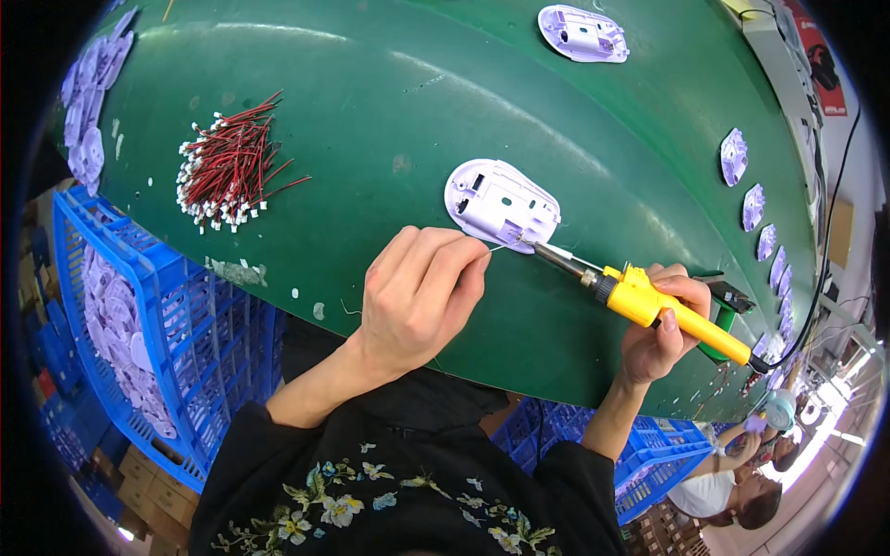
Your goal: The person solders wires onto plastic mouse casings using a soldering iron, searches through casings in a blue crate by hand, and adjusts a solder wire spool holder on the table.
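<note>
A lilac computer-mouse shell (pixel 482 208) lies on the green counter (pixel 371 111) in front of the person, inner side up, its long axis slanting from upper left to lower right. The left hand (pixel 417 292) is nearer: its fingers are just below the shell's near edge, thumb and forefinger pinched together on a thin pale wire (pixel 501 246) that runs rightward to the shell's lower-right end. The right hand (pixel 669 320) stands farther off to the lower right, fingers wrapped around the yellow handle of a soldering iron (pixel 700 332), whose metal tip points up and left at that same end. Whether tip, wire and shell actually touch is too fine to tell.

Farther out, a heap of red-and-black leads (pixel 232 171) with white connectors lies to the left, and a second mouse shell (pixel 584 34) sits at the far side. More lilac shells (pixel 734 157) line the right edge, while others lie stacked (pixel 91 102) at the upper left. At the person's left, a blue crate (pixel 165 278) holds many lilac parts (pixel 116 324); another blue crate (pixel 663 463) stands partly under the counter at right.
</note>
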### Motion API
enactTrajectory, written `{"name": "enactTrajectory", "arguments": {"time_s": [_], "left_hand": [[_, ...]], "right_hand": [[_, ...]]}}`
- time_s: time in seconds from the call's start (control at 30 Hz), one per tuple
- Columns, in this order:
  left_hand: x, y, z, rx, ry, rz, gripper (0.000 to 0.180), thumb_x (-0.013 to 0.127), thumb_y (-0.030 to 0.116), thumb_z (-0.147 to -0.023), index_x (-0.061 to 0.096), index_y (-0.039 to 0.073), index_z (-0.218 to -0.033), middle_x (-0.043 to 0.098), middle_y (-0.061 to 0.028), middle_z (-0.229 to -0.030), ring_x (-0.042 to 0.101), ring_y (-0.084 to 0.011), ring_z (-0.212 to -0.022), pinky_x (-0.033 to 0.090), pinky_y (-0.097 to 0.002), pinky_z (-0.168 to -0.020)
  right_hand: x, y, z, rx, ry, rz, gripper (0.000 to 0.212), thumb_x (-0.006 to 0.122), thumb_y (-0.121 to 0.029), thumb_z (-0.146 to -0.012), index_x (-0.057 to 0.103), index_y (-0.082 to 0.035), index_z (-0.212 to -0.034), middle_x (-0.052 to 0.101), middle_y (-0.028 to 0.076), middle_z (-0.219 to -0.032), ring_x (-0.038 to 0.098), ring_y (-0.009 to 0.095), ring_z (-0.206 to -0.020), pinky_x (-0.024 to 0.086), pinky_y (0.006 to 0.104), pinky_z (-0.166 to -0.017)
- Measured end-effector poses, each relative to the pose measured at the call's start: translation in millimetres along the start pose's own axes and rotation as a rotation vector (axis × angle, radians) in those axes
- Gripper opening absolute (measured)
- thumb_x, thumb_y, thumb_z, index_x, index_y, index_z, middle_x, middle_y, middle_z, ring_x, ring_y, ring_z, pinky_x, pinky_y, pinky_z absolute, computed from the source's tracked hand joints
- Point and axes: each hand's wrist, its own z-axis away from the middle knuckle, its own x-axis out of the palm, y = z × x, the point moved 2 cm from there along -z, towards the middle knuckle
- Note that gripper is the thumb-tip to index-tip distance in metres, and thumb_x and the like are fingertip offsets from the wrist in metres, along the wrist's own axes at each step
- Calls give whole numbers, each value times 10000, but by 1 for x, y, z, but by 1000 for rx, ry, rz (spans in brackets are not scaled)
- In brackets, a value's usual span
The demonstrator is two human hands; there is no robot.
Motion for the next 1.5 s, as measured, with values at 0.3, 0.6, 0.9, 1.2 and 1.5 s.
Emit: {"name": "enactTrajectory", "arguments": {"time_s": [0.3,0.6,0.9,1.2,1.5], "left_hand": [[2,0,1,-2,-7,0,205,709,-88,-705,613,-3,-864,617,-94,-795,577,-238,-660,451,-313,-563],[-15,-1,-1,-127,47,85,210,707,-98,-707,615,-19,-878,599,-104,-801,578,-227,-635,467,-303,-542],[-41,-25,-6,-205,139,-8,168,696,-81,-716,620,1,-842,590,-76,-764,564,-179,-602,454,-283,-522],[-41,-35,-3,-84,123,4,157,699,-74,-697,630,-2,-819,596,-72,-746,594,-191,-613,464,-286,-518],[-42,-37,-3,-87,140,15,144,706,-49,-700,627,9,-806,587,-63,-743,587,-199,-603,459,-293,-515]], "right_hand": [[-1,0,0,1,-9,-2,291,588,-230,-807,527,25,-933,522,101,-809,457,168,-721,380,314,-655],[-2,-3,-2,9,-1,-51,291,575,-228,-806,519,20,-947,503,109,-807,441,172,-723,370,308,-663],[27,-24,-24,69,2,-27,335,638,-238,-802,523,28,-969,540,125,-806,502,185,-709,429,298,-683],[60,-10,-30,82,-45,-2,311,645,-208,-797,537,29,-968,556,127,-845,530,193,-782,444,301,-752],[67,-12,-29,22,-76,51,308,644,-210,-791,537,27,-956,552,125,-821,517,180,-736,435,292,-705]]}}
